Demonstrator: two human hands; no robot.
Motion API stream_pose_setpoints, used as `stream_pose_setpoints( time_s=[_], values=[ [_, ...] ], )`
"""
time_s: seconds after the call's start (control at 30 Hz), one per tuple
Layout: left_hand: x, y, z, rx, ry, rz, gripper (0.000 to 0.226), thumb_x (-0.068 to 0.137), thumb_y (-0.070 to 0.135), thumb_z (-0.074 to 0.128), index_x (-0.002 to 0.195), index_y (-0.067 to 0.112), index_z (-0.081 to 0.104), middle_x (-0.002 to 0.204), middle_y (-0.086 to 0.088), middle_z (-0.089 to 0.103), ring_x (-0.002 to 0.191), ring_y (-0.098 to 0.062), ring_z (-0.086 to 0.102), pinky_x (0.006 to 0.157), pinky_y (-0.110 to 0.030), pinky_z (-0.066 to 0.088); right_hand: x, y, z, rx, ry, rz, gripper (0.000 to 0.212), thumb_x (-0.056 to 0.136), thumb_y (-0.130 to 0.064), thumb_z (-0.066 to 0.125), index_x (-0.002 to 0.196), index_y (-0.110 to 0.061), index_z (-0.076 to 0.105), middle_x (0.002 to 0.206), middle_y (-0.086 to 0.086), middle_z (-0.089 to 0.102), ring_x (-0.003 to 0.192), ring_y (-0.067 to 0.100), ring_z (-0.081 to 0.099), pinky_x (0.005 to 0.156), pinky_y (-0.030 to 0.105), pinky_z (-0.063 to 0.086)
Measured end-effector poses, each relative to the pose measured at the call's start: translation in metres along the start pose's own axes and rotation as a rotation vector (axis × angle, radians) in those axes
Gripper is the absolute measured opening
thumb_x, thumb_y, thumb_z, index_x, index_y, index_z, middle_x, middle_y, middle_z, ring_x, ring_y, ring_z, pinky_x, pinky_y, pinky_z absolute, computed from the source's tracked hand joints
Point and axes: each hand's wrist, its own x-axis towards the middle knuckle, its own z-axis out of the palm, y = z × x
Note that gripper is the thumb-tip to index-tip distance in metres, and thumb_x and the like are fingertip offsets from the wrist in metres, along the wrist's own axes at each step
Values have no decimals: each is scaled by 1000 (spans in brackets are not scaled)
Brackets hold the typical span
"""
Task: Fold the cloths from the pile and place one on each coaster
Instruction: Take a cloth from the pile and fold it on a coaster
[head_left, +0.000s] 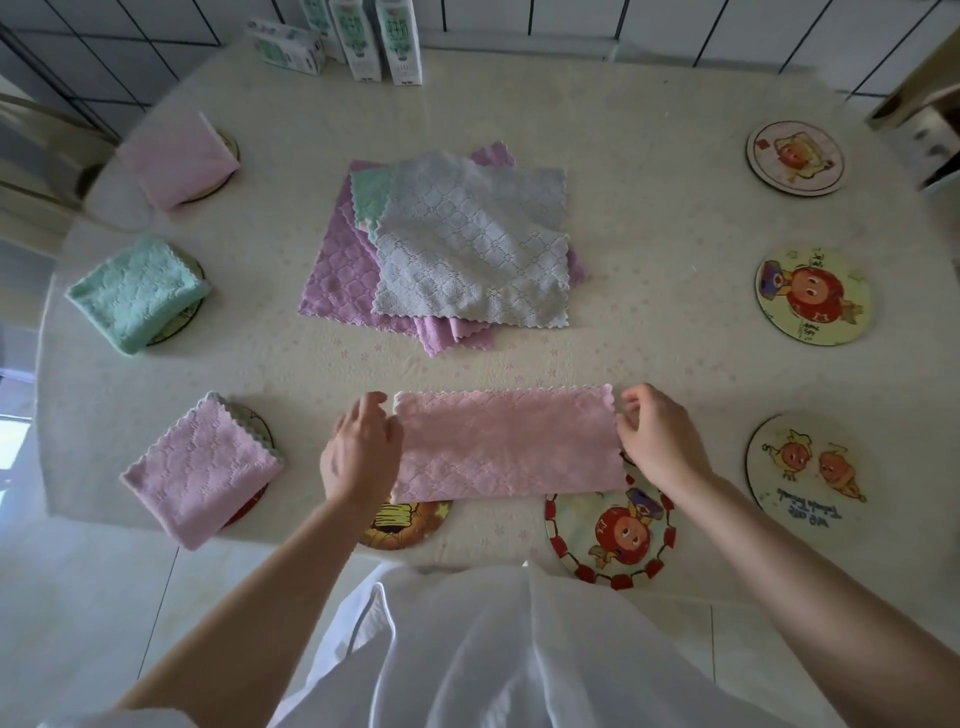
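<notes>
We count eight coasters (812, 295) round the bench (649, 218). Three on the left each carry one of the three folded cloths (136, 293): pink at the far end, green in the middle, lilac nearest us. Three coasters on the right lie bare, and two more sit at the near edge.

One pink cloth (506, 447) lies in front of us, folded into a long strip, its near edge overlapping the tops of both near coasters. Our left hand (361, 457) lies over the strip's left end with bent fingers; we cannot tell whether they are grasping it. Our right hand (657, 441) is at the right end, its fingers pinching that edge.

The pile (457, 244) sits mid-bench, beyond the strip and apart from it. It has one grey cloth on top, one green below and purple beneath; we cannot count the purple layers.

At the far edge, three cartons (400, 41) stand upright, and one box (285, 47) lies beside them.
</notes>
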Motion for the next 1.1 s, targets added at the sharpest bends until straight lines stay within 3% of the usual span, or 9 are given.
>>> stream_pose_setpoints(
  time_s=[0.1, 0.17, 0.27, 0.43, 0.57, 0.77, 0.9, 1.1],
  values=[
    [-32, 13, 8, -31, -69, 393, 37, 89, 13, 55, 126, 12, 53, 123, -6, 60, 111, -24, 54, 88, -44, 52, -27, -8, 7, -96, -35, -292, 35, 87, -10, 60, 121, -5, 55, 120, 7, 59, 105, 16, 58, 95, 20, 44],
    [-55, 24, 18, -27, -132, 593, 43, 90, 13, 54, 133, 12, 49, 137, -5, 52, 130, -22, 44, 107, -43, 41, -46, -14, 20, -131, -91, -441, 46, 83, -5, 62, 128, -5, 52, 129, 8, 55, 119, 19, 52, 105, 24, 35],
    [-82, 33, 34, 38, -245, 679, 53, 94, 26, 43, 145, 16, 34, 154, -3, 29, 145, -21, 19, 118, -42, 19, -67, -15, 42, -170, -110, -585, 58, 75, 8, 66, 130, -4, 52, 130, 9, 55, 123, 23, 51, 104, 36, 44],
    [-105, 28, 49, 188, -287, 688, 60, 89, 36, 37, 146, 17, 34, 154, -2, 28, 145, -25, 17, 116, -47, 22, -82, 1, 58, -237, -98, -653, 57, 74, 15, 44, 129, 0, 54, 134, 14, 52, 128, 31, 46, 105, 44, 42],
    [-114, 10, 49, 187, -271, 623, 68, 88, 31, 51, 150, 20, 24, 157, 1, 23, 146, -22, 14, 116, -49, 18, -89, 21, 52, -258, -91, -631, 58, 73, 14, 56, 129, -1, 52, 134, 12, 52, 127, 30, 45, 104, 42, 43],
    [-124, -10, 35, 201, -229, 458, 74, 81, 24, 68, 146, 17, 34, 156, 3, 25, 145, -21, 18, 114, -51, 22, -92, 50, 35, -343, -156, -604, 67, 69, 13, 64, 132, -4, 50, 133, 9, 50, 123, 28, 47, 95, 39, 49],
    [-129, -20, 31, 172, -200, 271, 75, 86, 24, 65, 150, 16, 26, 157, 4, 20, 146, -21, 14, 115, -53, 21, -86, 47, 36, -391, -164, -584, 66, 63, 14, 66, 125, -6, 52, 124, 8, 51, 112, 29, 49, 86, 41, 52],
    [-129, -18, 32, 191, -208, 213, 68, 91, 33, 49, 151, 17, 21, 157, 5, 17, 146, -26, 9, 116, -53, 16, -72, 30, 34, -491, -107, -624, 49, 60, 12, 66, 104, -7, 56, 102, 10, 56, 90, 29, 53, 74, 40, 53]
  ],
)
